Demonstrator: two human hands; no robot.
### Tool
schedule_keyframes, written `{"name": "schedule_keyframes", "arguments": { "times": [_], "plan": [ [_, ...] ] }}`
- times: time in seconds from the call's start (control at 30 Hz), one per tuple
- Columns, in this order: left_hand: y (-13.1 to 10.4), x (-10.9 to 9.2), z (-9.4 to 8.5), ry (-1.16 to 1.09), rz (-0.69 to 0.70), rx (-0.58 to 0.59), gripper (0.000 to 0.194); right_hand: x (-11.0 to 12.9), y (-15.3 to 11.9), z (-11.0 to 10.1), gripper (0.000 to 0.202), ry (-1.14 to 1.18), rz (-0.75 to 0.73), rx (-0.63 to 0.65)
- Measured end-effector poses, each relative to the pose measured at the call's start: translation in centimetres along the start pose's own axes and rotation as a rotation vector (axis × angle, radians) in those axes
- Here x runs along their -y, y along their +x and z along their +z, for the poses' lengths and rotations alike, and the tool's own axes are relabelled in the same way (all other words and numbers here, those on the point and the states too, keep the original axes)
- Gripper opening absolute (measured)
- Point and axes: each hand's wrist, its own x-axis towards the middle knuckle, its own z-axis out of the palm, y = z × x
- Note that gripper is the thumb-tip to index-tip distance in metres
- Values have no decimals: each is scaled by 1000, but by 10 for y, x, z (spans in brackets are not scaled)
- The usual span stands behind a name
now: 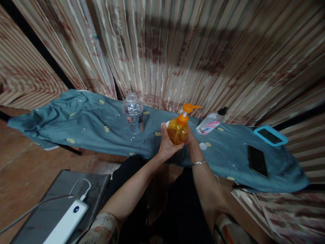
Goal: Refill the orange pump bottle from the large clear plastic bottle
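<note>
A pump bottle of amber liquid with an orange pump head is held up over the table's front part, tilted a little. My left hand is wrapped round its left side and underside, thumb up along it. On its right side my right hand grips it; most of those fingers are hidden behind the bottle. To the left stands an open clear plastic bottle with printed lettering. Right of my hands, a clear pump bottle with a pink label and black top leans in view. A white round cap lies nearby.
A teal patterned cloth covers the narrow table. At the right are a dark phone and a blue-framed digital clock. A white power bank with a cable lies on a dark surface at lower left. Striped curtains hang behind.
</note>
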Motion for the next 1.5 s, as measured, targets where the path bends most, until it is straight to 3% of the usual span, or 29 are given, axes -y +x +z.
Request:
{"name": "schedule_keyframes", "arguments": {
  "times": [0.3,0.57,0.77,0.97,1.1,1.3,1.5],
  "plan": [
    [10,-8,-6,-21,49,46,109,-43,-23,-7,39,40,147,-114],
    [18,-16,-25,-89,78,29,96,-54,-39,5,43,143,160,-123],
    [23,-25,-36,-68,80,-27,96,-78,-59,13,44,99,156,-126],
    [27,-22,-41,-40,101,-69,99,-87,-74,-7,42,-159,107,-224],
    [29,-19,-43,-23,116,-94,103,-75,-72,-23,41,-432,-67,-351],
    [33,-18,-44,-50,123,-127,101,-55,-67,-30,45,-836,-251,-360],
    [33,-21,-45,-50,89,-161,101,-30,-69,-89,49,-1190,-227,-610]
  ]
}}
